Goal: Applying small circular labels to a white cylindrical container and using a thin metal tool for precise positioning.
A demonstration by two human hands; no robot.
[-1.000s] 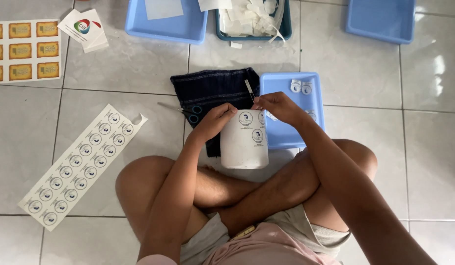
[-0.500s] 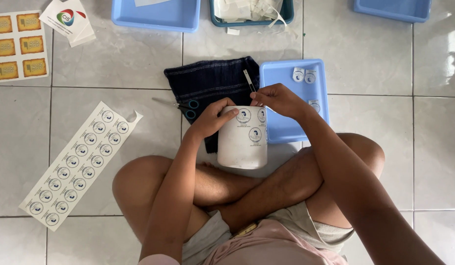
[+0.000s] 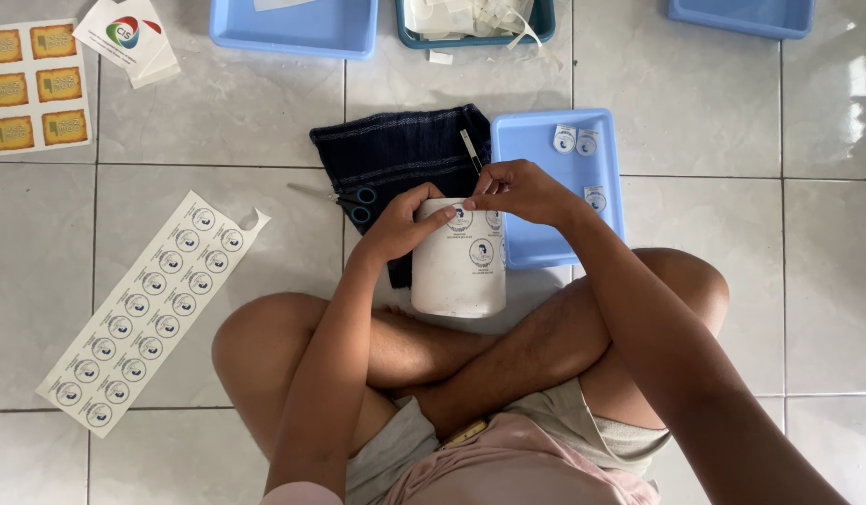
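white sticker roll [image 3: 458, 271] | upright on floor | round labels on side

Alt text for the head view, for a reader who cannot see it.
A person sitting cross-legged on a tiled floor holds a white jar with the left hand while the right hand presses a round sticker near its top; a sticker sheet lies alongside.
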